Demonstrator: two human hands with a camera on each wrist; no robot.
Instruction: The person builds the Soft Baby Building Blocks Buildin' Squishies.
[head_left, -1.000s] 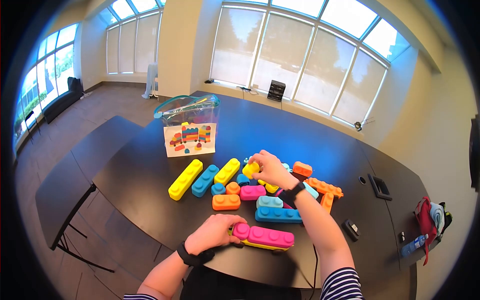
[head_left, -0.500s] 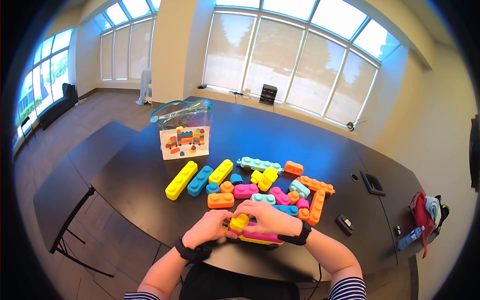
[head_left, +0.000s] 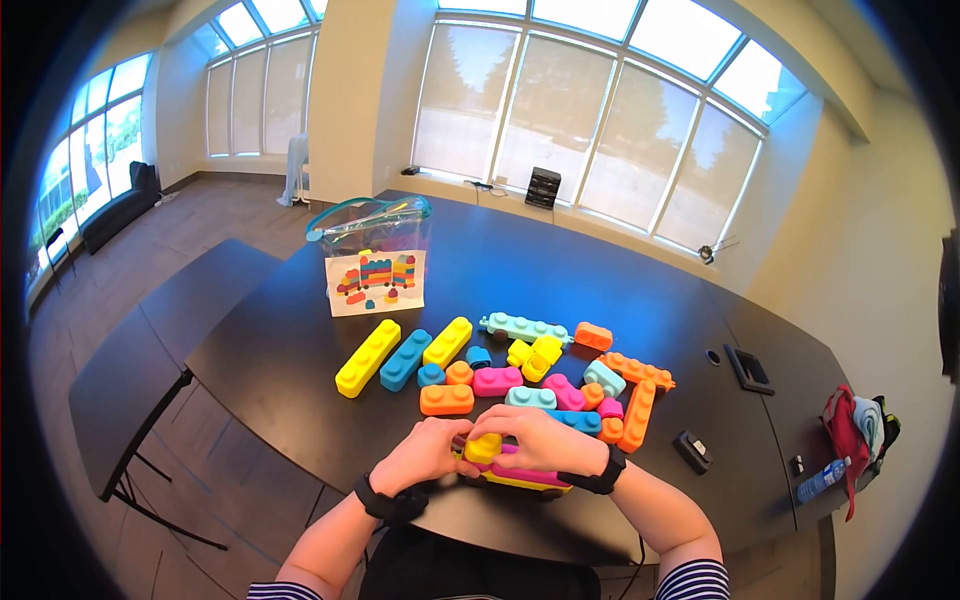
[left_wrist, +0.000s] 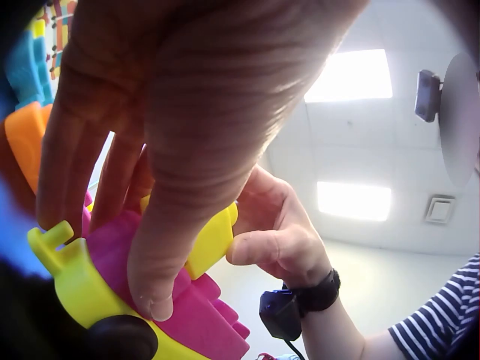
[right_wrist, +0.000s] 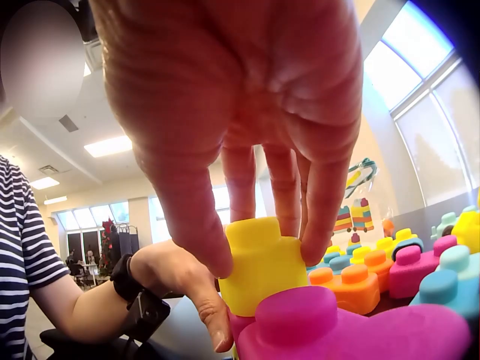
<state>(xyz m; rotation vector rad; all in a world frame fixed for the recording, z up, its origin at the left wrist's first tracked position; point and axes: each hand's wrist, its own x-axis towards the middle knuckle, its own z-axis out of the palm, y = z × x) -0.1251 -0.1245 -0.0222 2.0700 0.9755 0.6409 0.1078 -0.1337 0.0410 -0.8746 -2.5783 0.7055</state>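
Observation:
My right hand (head_left: 548, 441) pinches a small yellow block (right_wrist: 262, 274) between thumb and fingers. That block sits at the left end of a row of magenta blocks (left_wrist: 202, 321), right at their studs. Beneath them is a yellow wheeled base (left_wrist: 84, 289) with a dark wheel (left_wrist: 124, 339) and a hook at its end. Curled round that same end, my left hand (head_left: 425, 455) grips the base and the magenta block, its thumb along the near side. In the head view both hands hide much of this assembly, which is at the table's near edge.
Loose blocks lie just beyond the hands, including an orange block (head_left: 446, 400), a long yellow block (head_left: 368, 358) and a light teal wheeled base (head_left: 525, 328). Behind them stands a clear bag (head_left: 375, 237) with a picture card. A small black device (head_left: 692, 452) lies to the right.
My right hand has come back from the pile with the yellow block and set it onto the magenta row's left end. Over the last half second both hands hold nearly still there.

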